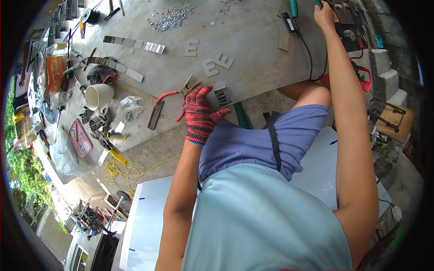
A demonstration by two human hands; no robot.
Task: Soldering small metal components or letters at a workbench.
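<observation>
My left hand [202,115], in a red and black knit glove, rests at the near edge of the table. Its thumb is spread to the right and nothing shows in its grasp. Right beside its fingers lie pliers [168,95] with red handles, partly hidden by the glove. A small metal piece with slots [222,96] is near the thumb. My bare right hand [324,18] reaches far to the upper right, its fingers closed on a green handle [318,4], mostly cut off by the picture's edge. Flat metal E-shaped letters [223,60] lie beyond the left hand.
Metal strips [131,43], a white cup [98,96], a pink tray [80,137] and yellow-handled pliers [113,152] crowd the left. Small metal scraps [172,19] lie at the back. A corded tool with a green grip [294,8] stands near the right arm. Yellow cord [122,169] lies below.
</observation>
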